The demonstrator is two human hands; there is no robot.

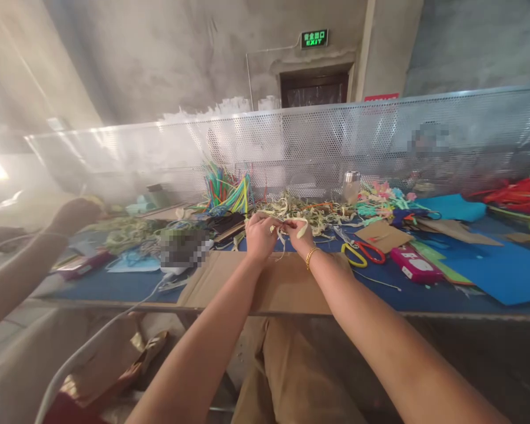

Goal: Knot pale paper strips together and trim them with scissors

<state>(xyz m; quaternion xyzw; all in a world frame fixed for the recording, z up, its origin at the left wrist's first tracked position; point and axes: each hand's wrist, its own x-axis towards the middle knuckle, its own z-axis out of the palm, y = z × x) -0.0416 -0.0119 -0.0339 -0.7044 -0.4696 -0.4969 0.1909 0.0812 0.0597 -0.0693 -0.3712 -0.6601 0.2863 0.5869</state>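
Observation:
My left hand (pixel 260 234) and my right hand (pixel 301 235) meet above a sheet of brown cardboard (pixel 282 285) on the blue table. Both pinch a pale yellow paper strip (pixel 287 224) that runs between them, its ends hanging down. A gold bracelet (pixel 311 256) is on my right wrist. Just beyond my hands lies a heap of pale paper strips (pixel 300 209).
Scissors with yellow and red handles (pixel 363 253) lie to the right, beside a pink box (pixel 415 265). Coloured sticks (pixel 225 191) stand at the back. Blue sheets (pixel 499 271) cover the right side. Another person's arm (pixel 30 259) reaches in from the left. A perforated metal screen (pixel 380 135) backs the table.

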